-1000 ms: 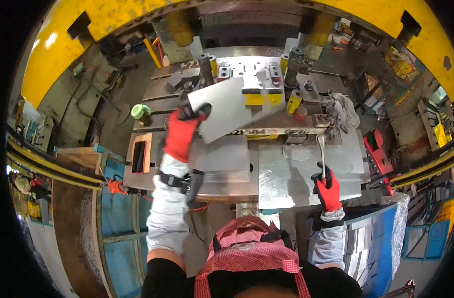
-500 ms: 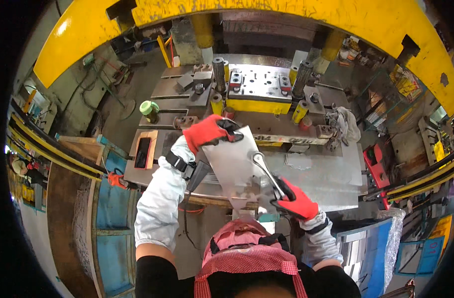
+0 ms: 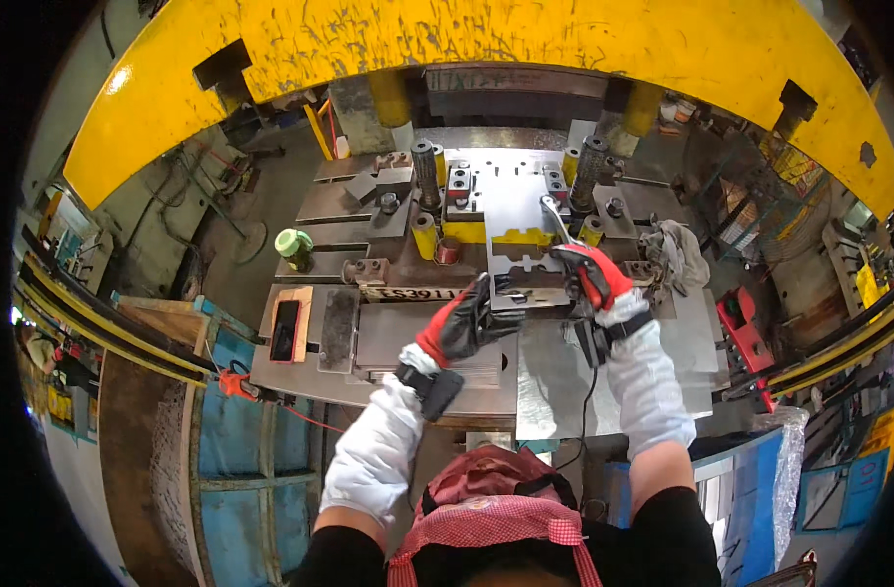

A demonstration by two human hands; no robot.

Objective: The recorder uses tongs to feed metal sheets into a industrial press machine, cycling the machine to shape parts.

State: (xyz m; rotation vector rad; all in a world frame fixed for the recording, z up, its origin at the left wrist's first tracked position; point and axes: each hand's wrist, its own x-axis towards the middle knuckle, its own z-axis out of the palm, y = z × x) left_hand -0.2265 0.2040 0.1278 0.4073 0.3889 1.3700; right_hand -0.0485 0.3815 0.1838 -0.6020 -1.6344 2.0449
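A thin metal sheet (image 3: 517,207) with shaped cutouts at its near end lies over the die block, its near part jutting toward me past the block's front. My right hand (image 3: 594,277), in a red and black glove, is closed around the handle of a silver tool (image 3: 556,217) with a round end. That round end rests against the right side of the sheet. My left hand (image 3: 461,328), gloved alike, is beside the sheet's near left corner, thumb and fingers apart, holding nothing. Dark guide posts (image 3: 425,174) and red-and-steel blocks (image 3: 458,183) flank the die.
A yellow press frame (image 3: 447,44) arches overhead. Flat metal sheets (image 3: 422,342) are stacked in front of the left bolster edge, near a phone (image 3: 285,331) and a green-capped bottle (image 3: 292,247). A grey rag (image 3: 677,252) lies at right. A blue rack (image 3: 227,416) stands lower left.
The metal sheet has moved forward from in front of me onto the die. My right hand went forward with the tool; my left hand let go of the sheet and came back nearer.
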